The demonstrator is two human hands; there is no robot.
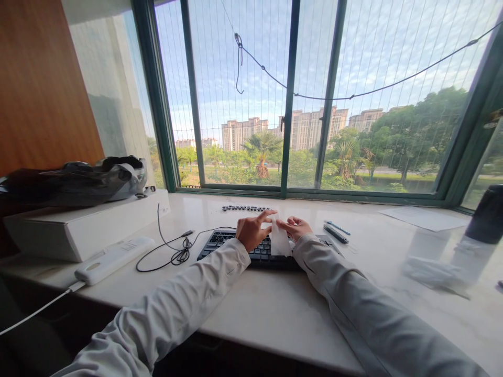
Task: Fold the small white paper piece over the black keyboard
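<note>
Hands: 2, both over the keyboard (236,246), both in pale long sleeves.
Left hand (251,231): fingers curled, fingertips pinched on the top left edge of the wipe (280,240).
Right hand (296,227): fingers closed on the top right edge of the same wipe.
Wipe: 1, white, held up between the two hands, hanging down in front of the keys; lower edge at the keyboard, contact not clear.
Keyboard: 1, black, flat on the sill (267,309), centred before the window (291,94).
Key strip (245,208): 1 row of dark keycaps, behind the keyboard, apart from it.
Cable (176,251): 1, dark, coiled loosely left of the keyboard.
Power strip (113,259): 1, white, left of the cable, white lead running off the left edge.
Box (82,230): 1, white, far left, with 1 dark bag (74,180) on top.
Pens (335,231): 2, just right of the keyboard, side by side.
Paper (426,217): 1 sheet, far right near the window.
Bottle (485,225): 1, dark cap, right edge, blurred.
Crumpled white item (430,269): 1, near the bottle, too blurred to identify.
</note>
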